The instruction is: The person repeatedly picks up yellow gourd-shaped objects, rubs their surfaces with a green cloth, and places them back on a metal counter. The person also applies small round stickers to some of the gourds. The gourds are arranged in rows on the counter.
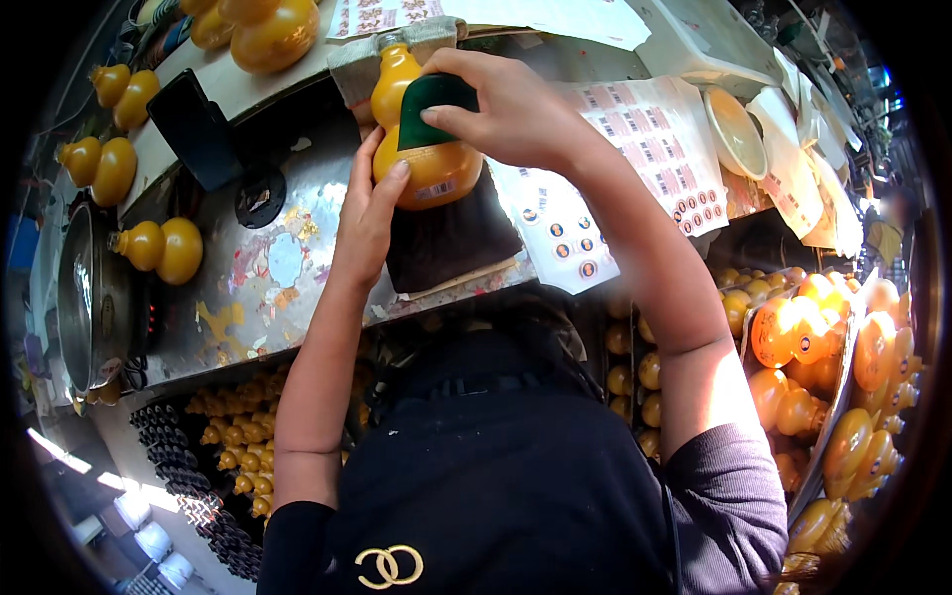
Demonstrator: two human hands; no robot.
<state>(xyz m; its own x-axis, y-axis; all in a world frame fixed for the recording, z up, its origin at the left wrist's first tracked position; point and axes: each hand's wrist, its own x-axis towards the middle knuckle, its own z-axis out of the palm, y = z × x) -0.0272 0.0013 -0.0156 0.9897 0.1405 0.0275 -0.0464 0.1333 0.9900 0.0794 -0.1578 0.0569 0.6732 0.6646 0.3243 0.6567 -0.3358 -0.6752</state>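
A yellow gourd-shaped bottle (441, 177) lies on a dark cloth-like pad (451, 243) at the bench's front edge, its neck pointing away from me. My left hand (369, 208) grips the bottle's lower left side, with the thumb on top and the fingers partly hidden behind it. Between the thumb and fingers of my right hand (501, 109) is a flat dark green piece (421, 104) with a rounded corner. It rests against the bottle's waist and upper bulb. A small printed label (436, 188) sits near the bottle's base.
Sticker sheets (650, 139) spread to the right, beside a round bowl (734, 134). A phone (193, 129) stands on the left, near another gourd bottle (164, 248) and a metal pan (89, 297). Crates of gourd bottles (793, 337) stand at lower right.
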